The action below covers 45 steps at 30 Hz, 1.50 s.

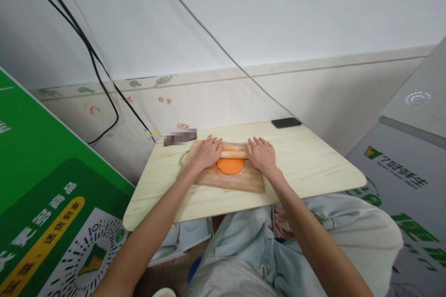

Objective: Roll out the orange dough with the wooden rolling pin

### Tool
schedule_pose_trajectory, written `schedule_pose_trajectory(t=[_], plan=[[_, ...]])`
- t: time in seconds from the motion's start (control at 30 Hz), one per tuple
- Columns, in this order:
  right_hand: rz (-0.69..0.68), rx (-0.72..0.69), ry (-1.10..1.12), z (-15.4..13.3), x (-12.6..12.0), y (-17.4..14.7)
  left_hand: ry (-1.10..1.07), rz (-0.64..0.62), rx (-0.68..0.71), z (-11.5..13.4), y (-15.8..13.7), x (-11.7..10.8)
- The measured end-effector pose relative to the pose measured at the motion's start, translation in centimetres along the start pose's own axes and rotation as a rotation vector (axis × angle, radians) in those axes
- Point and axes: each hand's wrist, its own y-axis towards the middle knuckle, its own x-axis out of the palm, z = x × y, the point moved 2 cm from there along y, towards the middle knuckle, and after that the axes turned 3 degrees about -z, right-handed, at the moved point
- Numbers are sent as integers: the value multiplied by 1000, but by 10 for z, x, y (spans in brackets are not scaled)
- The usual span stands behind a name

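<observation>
A wooden rolling pin lies crosswise over a flat, round orange sheet of dough. Under the dough is a wooden cutting board with a metal ring handle at its left side. My left hand is closed over the pin's left end. Over its right end my right hand is closed in the same way. Both palms face down, and they hide the ends of the pin. Part of the dough shows beyond the pin, the larger part on my side of it.
The board rests on a light wood-grain table. A black phone lies at the back right. A dark, blurred-out object sits at the back left. Cables hang along the wall behind. A green printed panel stands to the left.
</observation>
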Motion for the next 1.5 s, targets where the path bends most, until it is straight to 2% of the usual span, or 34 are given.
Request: schedule_pose_trajectory(t=[0.23, 0.57, 0.8, 1.03, 1.3, 1.4, 1.5], plan=[[-35, -4, 4, 5, 1, 18, -82, -36, 10, -1, 12, -6], [23, -87, -8, 5, 4, 23, 25, 23, -108, 16, -14, -13], [70, -74, 11, 3, 5, -7, 26, 17, -164, 24, -18, -19], [86, 19, 26, -7, 7, -43, 20, 21, -161, 27, -19, -20], [197, -48, 88, -17, 15, -86, 29, 32, -136, 28, -21, -18], [177, -29, 105, -18, 16, -87, 18, 37, -136, 27, -20, -17], [130, -12, 102, -15, 12, -76, 24, 43, -139, 26, -18, -16]])
